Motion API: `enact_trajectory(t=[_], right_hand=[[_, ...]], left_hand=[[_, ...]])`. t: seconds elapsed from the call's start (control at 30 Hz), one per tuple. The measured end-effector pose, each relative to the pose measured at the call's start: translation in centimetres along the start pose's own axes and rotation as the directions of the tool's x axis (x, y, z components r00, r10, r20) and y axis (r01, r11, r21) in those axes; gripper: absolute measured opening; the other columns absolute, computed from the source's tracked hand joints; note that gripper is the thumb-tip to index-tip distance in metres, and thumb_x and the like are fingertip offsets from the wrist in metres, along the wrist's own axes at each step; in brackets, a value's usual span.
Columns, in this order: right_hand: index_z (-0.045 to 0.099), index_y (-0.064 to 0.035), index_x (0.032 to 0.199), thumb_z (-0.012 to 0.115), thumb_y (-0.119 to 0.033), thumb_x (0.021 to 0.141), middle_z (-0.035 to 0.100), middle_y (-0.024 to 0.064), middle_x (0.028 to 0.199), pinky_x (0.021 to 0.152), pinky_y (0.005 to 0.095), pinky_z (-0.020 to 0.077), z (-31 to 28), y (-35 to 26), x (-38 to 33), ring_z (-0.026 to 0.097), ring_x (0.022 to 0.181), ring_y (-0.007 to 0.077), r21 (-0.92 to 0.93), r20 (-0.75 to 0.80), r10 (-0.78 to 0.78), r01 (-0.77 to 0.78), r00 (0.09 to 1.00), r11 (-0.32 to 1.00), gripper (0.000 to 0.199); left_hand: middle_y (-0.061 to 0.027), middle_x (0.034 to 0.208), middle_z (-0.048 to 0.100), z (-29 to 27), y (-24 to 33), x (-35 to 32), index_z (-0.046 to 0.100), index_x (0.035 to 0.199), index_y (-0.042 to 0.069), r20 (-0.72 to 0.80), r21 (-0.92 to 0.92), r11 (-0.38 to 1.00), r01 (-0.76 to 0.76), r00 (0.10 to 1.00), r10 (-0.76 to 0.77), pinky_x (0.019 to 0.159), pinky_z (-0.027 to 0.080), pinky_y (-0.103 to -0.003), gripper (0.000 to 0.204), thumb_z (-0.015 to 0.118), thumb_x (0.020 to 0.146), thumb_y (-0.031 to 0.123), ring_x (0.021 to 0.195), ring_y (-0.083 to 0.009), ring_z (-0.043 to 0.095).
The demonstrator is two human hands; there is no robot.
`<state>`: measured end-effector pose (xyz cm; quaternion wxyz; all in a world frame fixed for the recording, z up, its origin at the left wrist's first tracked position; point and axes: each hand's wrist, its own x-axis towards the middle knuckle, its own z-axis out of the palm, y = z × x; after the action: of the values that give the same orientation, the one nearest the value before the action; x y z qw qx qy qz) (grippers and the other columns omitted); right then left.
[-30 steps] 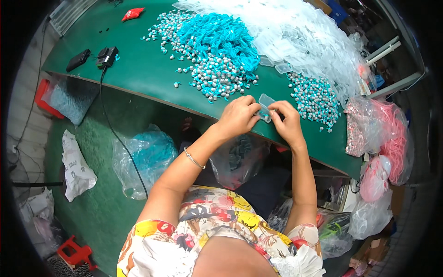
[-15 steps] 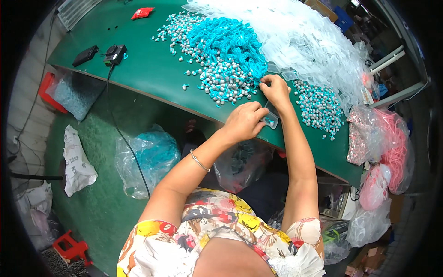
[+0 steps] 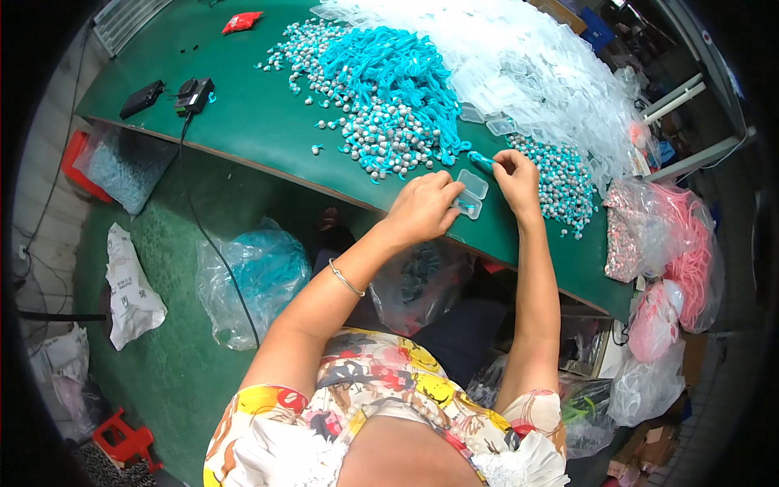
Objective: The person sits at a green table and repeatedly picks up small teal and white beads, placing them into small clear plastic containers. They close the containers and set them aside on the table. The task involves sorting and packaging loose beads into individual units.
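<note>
My left hand [image 3: 423, 208] grips a small clear plastic case [image 3: 472, 183] near the front edge of the green table. The case lies open, with a small teal piece in the part by my fingers. Just right of it, my right hand [image 3: 517, 180] pinches a folded teal cord [image 3: 479, 159] between thumb and fingers. Beyond the hands is a heap of teal cords [image 3: 389, 63]. Silver-grey balls with teal ends [image 3: 388, 136] lie in front of that heap, and a second pile of teal-ended balls [image 3: 568, 188] sits to the right of my right hand.
A large mound of clear cases [image 3: 527, 69] covers the far right. Black devices [image 3: 193, 96] with a hanging cable [image 3: 213, 235] sit at the left, beyond them a red packet [image 3: 241, 22]. Bags of pink cords [image 3: 690, 252] crowd the right edge. A teal-filled bag [image 3: 264, 280] stands below.
My right hand has left the cord heap and moved right and slightly nearer, bringing a folded teal cord. The case in my left hand now shows more plainly.
</note>
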<state>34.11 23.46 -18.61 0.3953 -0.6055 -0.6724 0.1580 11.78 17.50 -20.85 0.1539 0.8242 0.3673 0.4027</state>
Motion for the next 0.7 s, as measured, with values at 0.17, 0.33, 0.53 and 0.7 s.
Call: enact_trajectory(t=[0.17, 0.33, 0.53, 0.7], right_hand=[[0.070, -0.0037, 0.092, 0.070, -0.005, 0.076, 0.068, 0.0094, 0.080, 0.066, 0.0338, 0.0525, -0.8, 0.7, -1.9, 0.066, 0.070, 0.0211, -0.163, 0.060, -0.104, 0.112, 0.993, 0.980, 0.015], [0.068, -0.0036, 0.090, 0.075, -0.008, 0.077, 0.067, 0.0120, 0.083, 0.067, 0.0372, 0.0523, -0.8, 0.8, -2.2, 0.067, 0.075, 0.0264, -0.295, 0.081, -0.203, 0.219, 0.976, 0.930, 0.015], [0.068, -0.0015, 0.093, 0.072, -0.001, 0.078, 0.068, 0.0069, 0.084, 0.069, 0.0307, 0.0511, -1.7, -0.2, -2.7, 0.065, 0.075, 0.0162, 0.080, 0.065, 0.038, -0.043, 0.997, 0.996, 0.015], [0.068, 0.0006, 0.093, 0.070, 0.002, 0.078, 0.067, 0.0062, 0.086, 0.069, 0.0287, 0.0504, -2.3, -2.7, -5.2, 0.062, 0.075, 0.0138, 0.165, 0.176, -0.206, 0.177, 0.963, 0.970, 0.016]], left_hand=[[-0.0115, 0.095, 0.059, -0.3, -0.2, 0.0, 0.064, 0.111, 0.005, 0.003, -0.023, 1.000, -0.004, 1.000, 0.004, 0.078, 0.049, -0.043, 0.037, 0.075, 0.078, 0.017, 0.091, -0.0323, 0.061], [-0.0107, 0.093, 0.059, -0.1, -0.4, 0.0, 0.064, 0.109, 0.005, -0.012, -0.020, 0.999, -0.026, 1.000, 0.026, 0.077, 0.050, -0.043, 0.037, 0.076, 0.076, 0.018, 0.088, -0.0319, 0.061], [-0.0103, 0.091, 0.059, -0.2, -0.5, -0.2, 0.064, 0.108, 0.006, -0.018, -0.040, 0.999, -0.025, 1.000, 0.024, 0.075, 0.050, -0.043, 0.037, 0.077, 0.076, 0.019, 0.087, -0.0315, 0.061], [-0.0099, 0.089, 0.059, -0.4, -0.5, -0.1, 0.065, 0.108, 0.006, 0.007, -0.057, 0.998, 0.023, 1.000, -0.022, 0.075, 0.050, -0.042, 0.039, 0.079, 0.074, 0.019, 0.086, -0.0310, 0.062]])
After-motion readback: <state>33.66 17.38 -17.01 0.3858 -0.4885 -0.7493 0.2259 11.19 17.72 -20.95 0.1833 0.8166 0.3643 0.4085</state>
